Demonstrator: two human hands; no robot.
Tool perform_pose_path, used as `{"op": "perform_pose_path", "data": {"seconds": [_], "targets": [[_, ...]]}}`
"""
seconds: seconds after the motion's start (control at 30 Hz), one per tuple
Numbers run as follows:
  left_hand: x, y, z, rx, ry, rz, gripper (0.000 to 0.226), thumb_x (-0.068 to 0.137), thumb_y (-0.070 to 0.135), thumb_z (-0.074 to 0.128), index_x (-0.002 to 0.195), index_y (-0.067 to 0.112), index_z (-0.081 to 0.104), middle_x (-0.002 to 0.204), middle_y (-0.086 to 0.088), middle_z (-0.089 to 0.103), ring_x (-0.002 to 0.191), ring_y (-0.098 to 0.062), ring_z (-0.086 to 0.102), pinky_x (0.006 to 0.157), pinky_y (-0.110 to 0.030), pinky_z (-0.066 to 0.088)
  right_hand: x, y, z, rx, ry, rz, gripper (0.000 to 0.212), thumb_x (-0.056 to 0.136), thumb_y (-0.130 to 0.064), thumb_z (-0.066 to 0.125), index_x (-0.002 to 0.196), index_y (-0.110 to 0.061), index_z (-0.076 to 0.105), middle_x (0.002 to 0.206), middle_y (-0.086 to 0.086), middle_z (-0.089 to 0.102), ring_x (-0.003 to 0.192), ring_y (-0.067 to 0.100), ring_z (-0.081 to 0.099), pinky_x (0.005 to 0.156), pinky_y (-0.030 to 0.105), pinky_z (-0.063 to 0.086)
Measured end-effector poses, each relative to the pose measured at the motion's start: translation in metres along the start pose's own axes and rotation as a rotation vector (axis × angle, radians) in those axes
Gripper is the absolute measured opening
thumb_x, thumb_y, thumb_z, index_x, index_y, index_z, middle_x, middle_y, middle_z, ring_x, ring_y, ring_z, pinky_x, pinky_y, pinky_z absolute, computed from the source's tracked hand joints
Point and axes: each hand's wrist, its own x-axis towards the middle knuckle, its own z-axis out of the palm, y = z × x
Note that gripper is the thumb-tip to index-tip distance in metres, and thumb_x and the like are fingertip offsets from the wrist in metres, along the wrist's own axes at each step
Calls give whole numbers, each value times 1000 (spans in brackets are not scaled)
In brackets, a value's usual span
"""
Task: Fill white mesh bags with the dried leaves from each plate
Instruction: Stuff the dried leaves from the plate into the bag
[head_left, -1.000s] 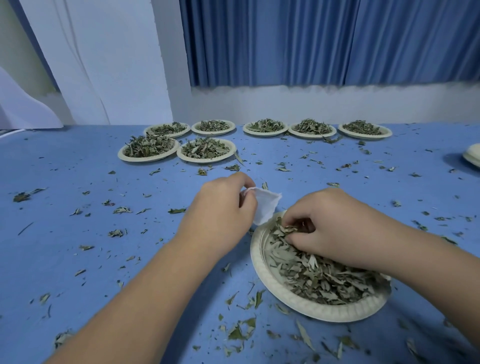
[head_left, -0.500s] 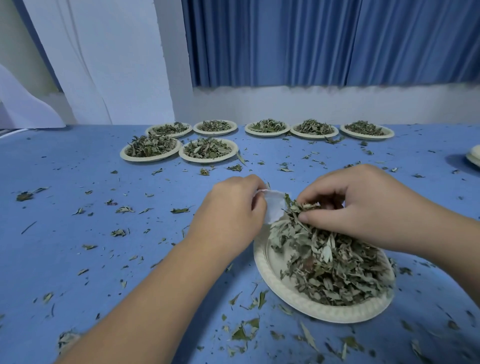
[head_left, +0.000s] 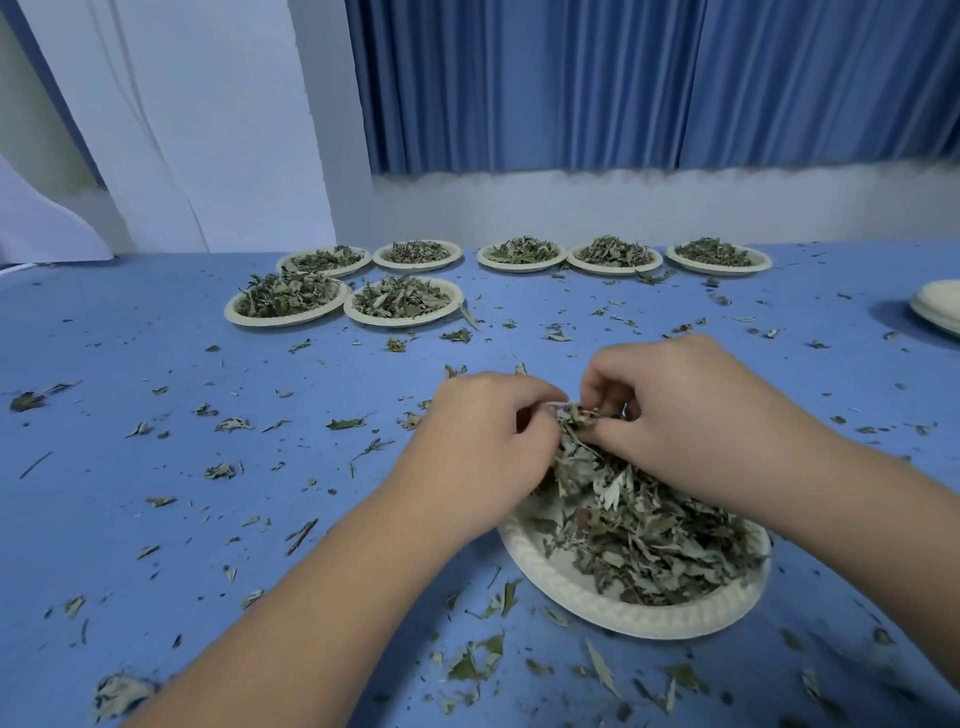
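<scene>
left hand (head_left: 488, 441) curled above the near plate (head_left: 623, 616), fingers closed on what looks like the white mesh bag (head_left: 555, 409). only a pale sliver shows by the thumb, the rest is hidden. right hand (head_left: 691, 415) pinches a tuft of dried leaves (head_left: 575, 422) right at that sliver, above the heap.

risk: if the bag mouth is narrow or sags shut, the tuft could catch its edge and shed past the rim onto the table (head_left: 156, 467), which is littered with scraps. brittle leaves may crumble if forced. seven far plates (head_left: 400, 304) sit heaped.
</scene>
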Motion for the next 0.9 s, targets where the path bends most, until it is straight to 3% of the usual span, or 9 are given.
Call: {"op": "perform_pose_path", "data": {"seconds": [0.1, 0.17, 0.27, 0.37, 0.6, 0.73, 0.9], "targets": [[-1, 1, 1, -115, -9, -70, 23, 90, 14, 58, 88, 25, 78, 57, 20, 61, 50, 0, 50, 49, -7, 35, -2, -2, 2, -69, 19, 1, 8, 81, -30, 66, 80, -27, 59, 73, -10, 61, 73, 7, 55, 68, 31, 49], [0, 2, 3, -133, -4, -96, 23, 90, 15, 58, 86, 26, 78, 67, 16, 66, 57, -4, 56, 51, -10, 39, -2, -4, 2, -97, 14, -20, 3, 82, -30, 65, 85, -28, 65, 76, -11, 61, 77, 10, 56, 72, 31, 49], [-1, 3, 4, -139, -13, -139, 22, 90, 18, 59, 87, 27, 78, 67, 19, 66, 67, -2, 59, 56, -10, 42, -3, -4, 0, -4, -19, -38, 6, 82, -33, 68, 87, -31, 69, 66, -18, 55, 70, -1, 52, 64, 14, 42], [-1, 3, 3, -142, -9, -161, 21, 91, 20, 58, 89, 28, 78, 63, 20, 66, 67, 4, 59, 54, -7, 40, -7, -3, -4, 152, -31, 2, 9, 77, -32, 74, 81, -35, 67, 64, -15, 61, 74, -8, 56, 66, 11, 42], [-3, 6, 4, -220, -44, -180, 24, 90, 16, 57, 80, 26, 76, 68, 14, 68, 65, -3, 60, 55, -10, 42, -5, -10, 8, 99, 46, -13, 8, 79, -13, 70, 77, -20, 73, 77, -8, 63, 72, 4, 52, 74, 23, 43], [-2, 6, 4, -230, -31, -226, 21, 90, 20, 58, 82, 28, 77, 71, 18, 69, 68, 1, 62, 57, -11, 45, -8, -10, 1, 254, 25, 30, 12, 79, -19, 72, 76, -31, 72, 70, -20, 68, 74, -7, 60, 68, 2, 40], [-2, 5, 3, -225, -32, -240, 21, 91, 21, 58, 83, 29, 76, 66, 20, 67, 56, -6, 58, 48, -15, 43, -17, -3, -13, 259, 69, 84, 6, 76, -40, 61, 78, -42, 67, 81, -36, 61, 72, -13, 56, 63, 1, 37]]}}
